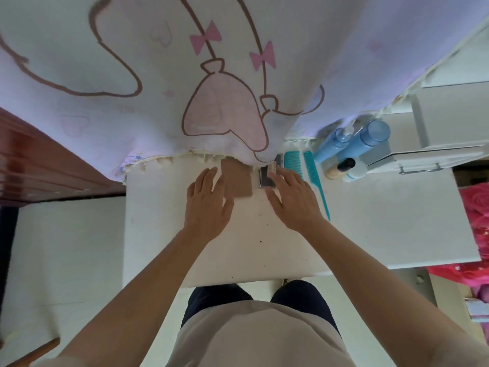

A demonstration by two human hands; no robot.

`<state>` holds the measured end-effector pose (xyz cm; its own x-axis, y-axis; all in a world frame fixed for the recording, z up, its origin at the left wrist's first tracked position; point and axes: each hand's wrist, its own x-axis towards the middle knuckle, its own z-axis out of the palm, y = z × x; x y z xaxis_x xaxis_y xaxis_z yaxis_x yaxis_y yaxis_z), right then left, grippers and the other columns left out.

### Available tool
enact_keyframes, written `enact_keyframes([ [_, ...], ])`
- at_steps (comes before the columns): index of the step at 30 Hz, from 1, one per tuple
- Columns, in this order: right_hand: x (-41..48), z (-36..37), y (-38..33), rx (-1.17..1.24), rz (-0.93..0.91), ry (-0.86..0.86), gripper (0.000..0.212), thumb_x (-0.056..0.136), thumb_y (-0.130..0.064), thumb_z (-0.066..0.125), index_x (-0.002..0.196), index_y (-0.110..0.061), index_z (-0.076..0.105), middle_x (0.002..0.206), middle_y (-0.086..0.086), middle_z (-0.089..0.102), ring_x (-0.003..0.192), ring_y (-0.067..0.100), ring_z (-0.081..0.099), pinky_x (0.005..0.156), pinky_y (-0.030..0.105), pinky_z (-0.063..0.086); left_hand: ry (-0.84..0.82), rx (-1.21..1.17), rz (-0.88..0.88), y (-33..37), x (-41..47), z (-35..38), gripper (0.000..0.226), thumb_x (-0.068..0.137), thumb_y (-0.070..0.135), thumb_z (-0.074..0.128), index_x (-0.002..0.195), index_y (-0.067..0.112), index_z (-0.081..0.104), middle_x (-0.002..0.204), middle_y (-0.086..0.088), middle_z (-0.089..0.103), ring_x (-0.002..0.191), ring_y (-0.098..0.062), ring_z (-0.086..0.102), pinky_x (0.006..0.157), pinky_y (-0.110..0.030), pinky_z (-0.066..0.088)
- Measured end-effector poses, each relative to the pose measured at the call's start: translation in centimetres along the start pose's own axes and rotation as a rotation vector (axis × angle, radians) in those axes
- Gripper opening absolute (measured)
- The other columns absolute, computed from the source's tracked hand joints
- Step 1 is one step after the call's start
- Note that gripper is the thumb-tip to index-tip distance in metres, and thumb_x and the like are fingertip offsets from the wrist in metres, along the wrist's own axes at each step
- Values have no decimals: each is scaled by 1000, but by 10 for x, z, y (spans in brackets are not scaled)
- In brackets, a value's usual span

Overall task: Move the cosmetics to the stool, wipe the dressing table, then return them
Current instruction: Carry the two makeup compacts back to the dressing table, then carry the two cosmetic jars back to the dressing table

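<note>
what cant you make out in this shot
Head view:
- brown case: far end under the draped cloth.
- dark compact: partly under the cloth and right hand; type unclear.
- blue bottles: labels too small, blurred.
- left hand: contact with the case unclear.

A home bedroom: white dressing table (383, 221) with blue bottles (365, 140), teal combs (293, 160), cartoon-print cloth (158, 75), rose-print bedding (476, 207).

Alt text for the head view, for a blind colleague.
On the white dressing table, the left hand rests on a flat tan case and the right hand touches a dark compact. Teal combs and blue bottles sit farther right.
</note>
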<state>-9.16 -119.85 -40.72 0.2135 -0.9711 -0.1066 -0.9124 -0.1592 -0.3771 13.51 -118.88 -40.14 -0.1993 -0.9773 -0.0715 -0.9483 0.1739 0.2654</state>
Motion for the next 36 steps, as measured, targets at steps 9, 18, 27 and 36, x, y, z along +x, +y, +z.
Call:
enact_keyframes([
  [9,41,-125,-59,129,-420,374,35,103,-31,46,129,-13,61,137,9,57,128,27,50,101,46,46,628,46,-223,30,-26,-144,47,101,32,48,140,7,49,152,-19,37,139,-38,35,107,-54,35],
  [18,-3,-124,-172,387,-792,333,55,103,-33,48,152,-11,35,162,12,24,151,25,19,119,39,24,752,328,-641,72,-194,-196,51,101,41,40,145,14,43,155,-21,27,145,-38,21,112,-55,24],
  [27,-149,-83,-360,389,-1226,281,61,103,-42,43,154,-11,31,163,14,17,152,29,14,119,48,23,838,524,-1025,41,-442,-230,54,101,42,39,146,12,41,157,-23,21,146,-41,17,112,-60,22],
  [36,-362,4,-569,408,-1551,102,64,104,-46,36,157,-14,22,165,15,8,153,30,7,121,50,19,879,558,-1404,15,-721,-217,60,99,48,37,149,17,35,162,-17,9,149,-35,9,113,-60,21],
])
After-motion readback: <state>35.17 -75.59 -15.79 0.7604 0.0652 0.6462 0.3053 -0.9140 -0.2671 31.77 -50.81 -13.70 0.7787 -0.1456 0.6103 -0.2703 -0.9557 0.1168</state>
